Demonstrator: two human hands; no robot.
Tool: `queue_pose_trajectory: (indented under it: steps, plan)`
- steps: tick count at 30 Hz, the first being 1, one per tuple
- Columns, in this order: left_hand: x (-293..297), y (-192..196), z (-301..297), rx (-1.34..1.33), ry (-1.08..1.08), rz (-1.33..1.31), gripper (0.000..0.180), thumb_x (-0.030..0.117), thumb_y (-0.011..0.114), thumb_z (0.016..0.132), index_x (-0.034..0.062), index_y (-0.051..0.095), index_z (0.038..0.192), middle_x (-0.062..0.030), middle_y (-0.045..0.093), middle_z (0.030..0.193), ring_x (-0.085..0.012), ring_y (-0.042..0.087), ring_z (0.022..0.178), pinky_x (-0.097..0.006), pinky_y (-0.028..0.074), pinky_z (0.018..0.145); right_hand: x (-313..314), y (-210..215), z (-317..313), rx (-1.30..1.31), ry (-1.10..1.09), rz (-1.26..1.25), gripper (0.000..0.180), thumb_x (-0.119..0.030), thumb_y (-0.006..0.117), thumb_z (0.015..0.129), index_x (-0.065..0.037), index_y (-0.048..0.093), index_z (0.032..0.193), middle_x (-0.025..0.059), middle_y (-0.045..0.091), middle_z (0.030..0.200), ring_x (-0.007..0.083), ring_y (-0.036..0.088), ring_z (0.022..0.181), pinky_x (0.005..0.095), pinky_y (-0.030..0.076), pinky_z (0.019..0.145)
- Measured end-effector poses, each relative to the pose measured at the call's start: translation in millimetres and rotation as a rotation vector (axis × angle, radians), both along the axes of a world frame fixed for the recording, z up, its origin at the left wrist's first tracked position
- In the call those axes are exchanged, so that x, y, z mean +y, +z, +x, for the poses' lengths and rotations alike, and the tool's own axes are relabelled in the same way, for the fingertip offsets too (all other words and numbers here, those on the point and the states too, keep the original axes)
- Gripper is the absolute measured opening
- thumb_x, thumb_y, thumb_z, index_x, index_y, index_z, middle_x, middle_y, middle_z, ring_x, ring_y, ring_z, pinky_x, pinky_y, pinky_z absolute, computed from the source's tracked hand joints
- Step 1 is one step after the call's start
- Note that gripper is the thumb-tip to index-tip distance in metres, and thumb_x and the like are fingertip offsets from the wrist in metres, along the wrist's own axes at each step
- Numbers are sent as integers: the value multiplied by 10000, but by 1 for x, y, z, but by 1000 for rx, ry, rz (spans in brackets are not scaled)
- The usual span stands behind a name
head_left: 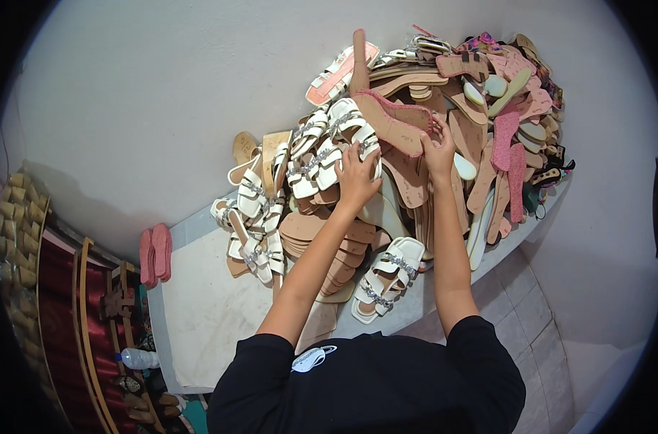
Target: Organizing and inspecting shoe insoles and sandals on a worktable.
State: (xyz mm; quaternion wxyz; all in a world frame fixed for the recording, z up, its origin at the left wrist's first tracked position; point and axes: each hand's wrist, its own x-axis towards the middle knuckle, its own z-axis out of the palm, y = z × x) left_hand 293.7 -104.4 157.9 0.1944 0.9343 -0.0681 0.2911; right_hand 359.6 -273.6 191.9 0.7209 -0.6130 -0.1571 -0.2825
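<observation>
A big heap of sandals and loose soles is piled against a pale wall. My left hand (355, 176) rests on a white strapped sandal (341, 135) with glittering bands near the middle of the heap. My right hand (438, 150) grips the edge of a tan sole with pink trim (390, 121) that sticks up from the pile. Both forearms reach up from the lower edge over a stack of tan insoles (334, 249).
A white sandal pair (387, 278) lies by my right elbow. More white sandals (253, 224) spill left. Pink soles (156, 253) lie on the pale floor slab (206, 311). A plastic bottle (137, 358) and dark red furniture (61, 318) stand lower left.
</observation>
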Motion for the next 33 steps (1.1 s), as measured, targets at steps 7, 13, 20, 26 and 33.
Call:
queue_pose_trajectory:
  steps: [7,13,20,26,33]
  plan:
    - [-9,-5,8,-6,-12,21,691,197,720,590,244,442,1220,-157,266,1335,-342,257,1217,-591,230,902,17,-42,10,116,208,119,356,-14,560,774,33,456,1111,96,552,1025,140,536,896,250,439,742]
    - [-10,-3,10,17,20,43,652,198,718,592,250,475,1194,-148,280,1340,-345,271,1209,-558,225,920,24,-54,17,154,14,-135,376,-164,624,732,30,504,1030,138,598,849,201,583,763,300,454,685]
    - [-4,-9,10,45,13,57,668,208,724,579,265,471,1195,-138,287,1334,-352,262,1215,-580,211,911,21,-16,-17,157,-121,-207,332,-142,589,752,-6,524,1047,173,613,885,278,602,834,334,451,717]
    - [-12,-10,14,80,26,73,666,222,729,573,256,480,1189,-110,285,1337,-323,260,1223,-626,163,926,1,-19,-12,58,-167,-159,322,-120,602,741,2,531,1030,152,616,871,218,606,788,306,459,672]
    - [-4,-3,21,30,50,-72,576,415,651,681,225,484,1198,-100,334,1332,-308,275,1240,-684,91,909,-4,16,-44,-23,-123,-98,285,-72,561,800,5,500,1068,140,607,835,184,592,735,286,459,635]
